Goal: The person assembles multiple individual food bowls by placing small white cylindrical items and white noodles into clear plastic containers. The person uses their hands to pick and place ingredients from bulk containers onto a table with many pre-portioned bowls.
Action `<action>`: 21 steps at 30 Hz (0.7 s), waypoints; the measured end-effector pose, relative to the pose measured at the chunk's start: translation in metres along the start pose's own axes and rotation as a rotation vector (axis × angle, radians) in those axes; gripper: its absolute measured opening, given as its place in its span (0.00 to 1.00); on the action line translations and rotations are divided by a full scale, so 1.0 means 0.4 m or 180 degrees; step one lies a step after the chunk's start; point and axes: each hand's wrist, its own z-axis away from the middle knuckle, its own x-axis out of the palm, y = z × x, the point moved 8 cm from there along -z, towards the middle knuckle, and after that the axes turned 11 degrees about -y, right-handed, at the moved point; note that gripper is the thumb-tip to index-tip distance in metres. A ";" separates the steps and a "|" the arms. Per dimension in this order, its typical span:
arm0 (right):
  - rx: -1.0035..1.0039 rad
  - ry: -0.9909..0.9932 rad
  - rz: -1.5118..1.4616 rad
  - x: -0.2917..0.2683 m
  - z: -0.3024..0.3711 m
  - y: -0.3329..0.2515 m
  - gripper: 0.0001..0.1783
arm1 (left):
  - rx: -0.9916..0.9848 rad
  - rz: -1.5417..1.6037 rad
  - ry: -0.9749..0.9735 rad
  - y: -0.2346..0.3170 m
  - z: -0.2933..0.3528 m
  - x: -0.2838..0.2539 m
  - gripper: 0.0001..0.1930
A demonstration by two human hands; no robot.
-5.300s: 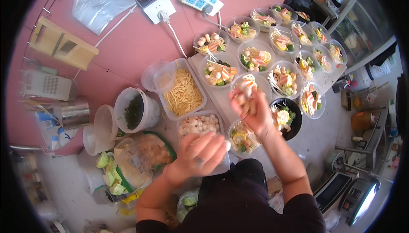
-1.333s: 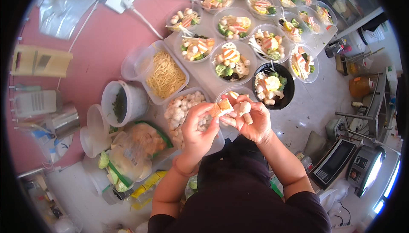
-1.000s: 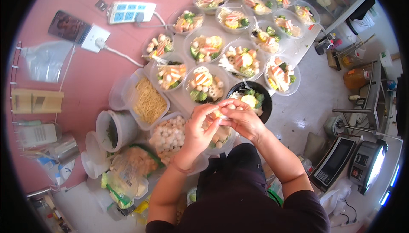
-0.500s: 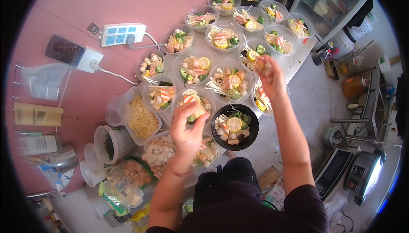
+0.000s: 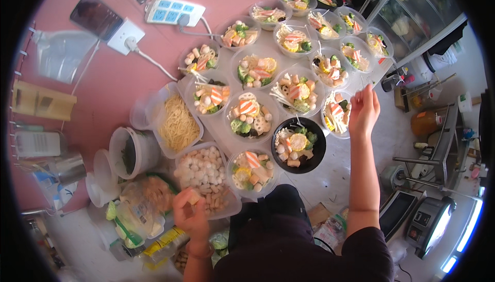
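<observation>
My left hand (image 5: 191, 214) is low, by the near left edge of a clear tray (image 5: 234, 205) of white balls (image 5: 202, 164) and short tan pieces (image 5: 214, 199). Its fingers are curled in, and what they hold is too small to make out. Raised at the right, my right hand (image 5: 364, 113) has its fingers bunched together, their contents hidden. It is just beside a clear bowl (image 5: 335, 110) of enoki mushrooms, corn and a striped orange-and-white slice. A black bowl (image 5: 320, 153) of broccoli, corn and balls stands nearest my body.
Several clear bowls of vegetables (image 5: 258, 68) crowd the table. Left of them are a tub of noodles (image 5: 178, 122), a white bucket (image 5: 139, 153) and bagged food (image 5: 142, 215). A power strip (image 5: 174, 11) and phone (image 5: 96, 15) lie on the pink surface.
My left hand has dropped from over the bowls to the tray. My right hand has moved right, and the tan pieces seen in it no longer show. The view has shifted slightly.
</observation>
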 end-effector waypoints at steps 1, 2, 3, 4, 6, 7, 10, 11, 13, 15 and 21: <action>0.0159 -0.0131 0.0046 0.020 0.067 0.001 0.19 | 0.0168 -0.0174 0.0092 0.004 0.013 -0.031 0.16; 0.0363 -0.0263 0.0097 0.044 0.130 0.012 0.22 | 0.0179 -0.0141 0.0116 -0.015 0.023 -0.053 0.17; 0.0252 -0.0379 0.0213 0.076 0.197 0.010 0.23 | 0.0145 -0.0151 0.0129 -0.045 0.032 -0.077 0.19; 0.0202 -0.0473 0.0321 0.104 0.279 0.016 0.24 | 0.0067 -0.0202 0.0114 -0.064 0.050 -0.112 0.20; 0.0344 -0.0933 0.0615 0.180 0.438 0.045 0.24 | -0.0076 -0.0253 0.0128 -0.060 0.054 -0.154 0.20; 0.0452 -0.1319 0.0768 0.212 0.515 0.078 0.23 | -0.0109 -0.0150 0.0167 -0.061 0.066 -0.184 0.20; 0.0624 -0.2919 0.2297 0.312 0.709 0.196 0.18 | -0.0083 0.0206 0.0297 -0.087 0.095 -0.258 0.20; 0.0658 -0.3510 0.2618 0.349 0.765 0.238 0.15 | -0.0095 0.0220 0.0335 -0.098 0.109 -0.284 0.20; 0.0587 -0.4319 0.2970 0.404 0.859 0.305 0.11 | -0.0069 0.0179 0.0400 -0.114 0.126 -0.330 0.19; 0.0402 -0.4764 0.3037 0.439 0.937 0.367 0.11 | -0.0010 0.0071 0.0466 -0.128 0.143 -0.368 0.18; -0.0684 -0.5247 0.4329 0.437 1.053 0.593 0.14 | -0.0077 0.0249 0.0533 -0.166 0.178 -0.437 0.17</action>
